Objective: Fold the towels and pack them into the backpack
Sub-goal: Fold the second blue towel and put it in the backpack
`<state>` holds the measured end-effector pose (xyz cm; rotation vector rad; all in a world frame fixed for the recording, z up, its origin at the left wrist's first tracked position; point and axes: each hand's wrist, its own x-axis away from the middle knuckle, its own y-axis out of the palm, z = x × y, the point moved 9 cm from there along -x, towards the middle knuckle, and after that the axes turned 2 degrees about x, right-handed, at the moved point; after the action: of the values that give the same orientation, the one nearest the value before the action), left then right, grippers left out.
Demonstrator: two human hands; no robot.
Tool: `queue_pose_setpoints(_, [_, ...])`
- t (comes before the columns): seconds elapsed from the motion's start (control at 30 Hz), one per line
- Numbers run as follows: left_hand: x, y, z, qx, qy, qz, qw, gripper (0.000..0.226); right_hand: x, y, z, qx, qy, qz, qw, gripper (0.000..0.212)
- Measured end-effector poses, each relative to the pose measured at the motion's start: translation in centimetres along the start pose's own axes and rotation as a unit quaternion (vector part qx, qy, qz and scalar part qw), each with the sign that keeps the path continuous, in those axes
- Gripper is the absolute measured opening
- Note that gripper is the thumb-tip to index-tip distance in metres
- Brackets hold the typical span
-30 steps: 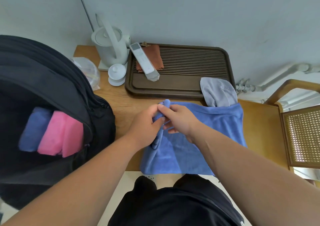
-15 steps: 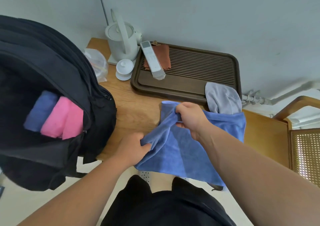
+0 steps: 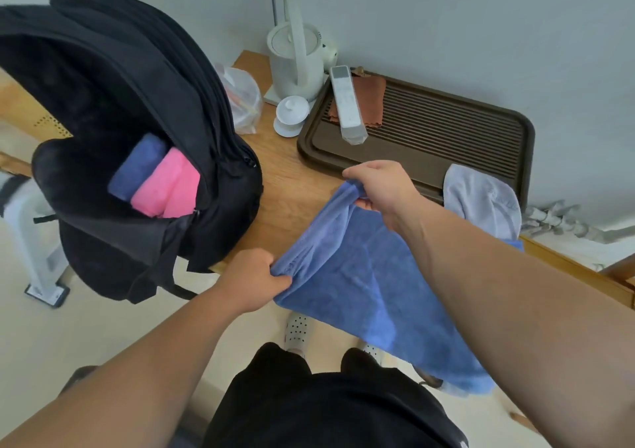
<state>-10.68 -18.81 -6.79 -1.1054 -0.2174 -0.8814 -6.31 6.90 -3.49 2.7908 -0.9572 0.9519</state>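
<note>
A blue towel (image 3: 350,275) hangs partly off the front edge of the wooden table (image 3: 295,186). My left hand (image 3: 256,277) grips its near left corner beyond the table's front edge. My right hand (image 3: 381,189) pinches its far left corner above the table. The edge between the two hands is stretched. A black backpack (image 3: 113,110) stands open at the left, holding a folded dark blue towel (image 3: 137,165) and a folded pink towel (image 3: 168,186). A grey towel (image 3: 481,200) lies at the right, partly on the tray.
A dark brown slatted tray (image 3: 446,131) carries a white remote (image 3: 347,103) and a brown cloth (image 3: 371,97). A white kettle (image 3: 295,59), a small lidded cup (image 3: 290,114) and a plastic bag (image 3: 240,93) stand at the back. Pipes run along the wall at the right.
My hands were together at the towel's top edge; they have moved apart. The left hand has drawn its corner toward me past the table's edge, and the towel has slid further off the table.
</note>
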Motion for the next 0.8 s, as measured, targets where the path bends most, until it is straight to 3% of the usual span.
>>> queue_pose_setpoints(0.17, [0.8, -2.9, 0.7, 0.011, 0.046, 0.055, 0.997, 0.031, -1.0, 1.8, 2.1, -0.033, 0.050, 0.009, 0.998, 0.013])
queue_pose_setpoints(0.27, [1.0, -5.4, 1.3, -0.024, 0.072, 0.111, 0.991, 0.029, -1.3, 4.5, 0.5, -0.068, 0.033, -0.023, 0.997, 0.023])
queue_pose_setpoints(0.4, [1.7, -7.6, 1.5, -0.124, 0.047, 0.152, 0.979, 0.029, -1.7, 8.7, -2.5, -0.089, 0.001, -0.097, 0.991, 0.038])
queue_pose_setpoints(0.57, [2.1, -7.8, 2.1, -0.252, 0.062, 0.152, 0.954, 0.020, -2.2, 12.1, -3.9, -0.085, -0.002, -0.119, 0.989, 0.036])
queue_pose_setpoints(0.8, [0.6, -5.9, 2.3, -0.186, 0.085, 0.106, 0.973, 0.022, -3.0, 9.7, -1.4, -0.013, 0.016, -0.044, 0.999, 0.044])
